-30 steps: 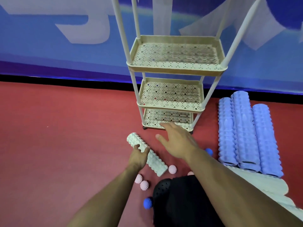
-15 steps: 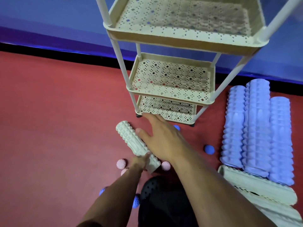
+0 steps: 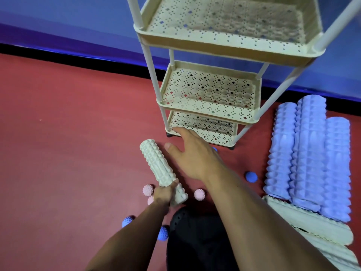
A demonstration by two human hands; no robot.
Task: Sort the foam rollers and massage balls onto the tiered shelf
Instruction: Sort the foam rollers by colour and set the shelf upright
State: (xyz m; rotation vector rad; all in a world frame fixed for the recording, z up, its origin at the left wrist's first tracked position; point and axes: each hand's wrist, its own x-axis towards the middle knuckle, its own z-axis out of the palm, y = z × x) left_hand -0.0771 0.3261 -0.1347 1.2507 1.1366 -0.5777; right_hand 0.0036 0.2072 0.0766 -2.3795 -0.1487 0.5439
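My left hand point(image 3: 163, 194) grips the near end of a cream ridged foam roller point(image 3: 156, 163), which points up and away toward the cream tiered shelf point(image 3: 207, 108). Fingers straight, my right hand point(image 3: 195, 157) reaches out to the front rim of the shelf's bottom tier and holds nothing. All the perforated tiers in view are bare. Pink spiky massage balls point(image 3: 199, 194) and blue ones point(image 3: 251, 176) lie scattered on the red floor around my hands. Three lilac foam rollers point(image 3: 310, 153) lie side by side right of the shelf.
Cream rollers point(image 3: 312, 223) lie at the lower right, near the lilac ones. My black shoe point(image 3: 195, 237) is at the bottom centre. More blue balls point(image 3: 163, 232) sit by my left forearm. A blue wall with a black skirting strip runs behind the shelf.
The view has closed in on the shelf. My left hand slid to the roller's near end and tilted its far end up; my right hand reached forward to the bottom tier.
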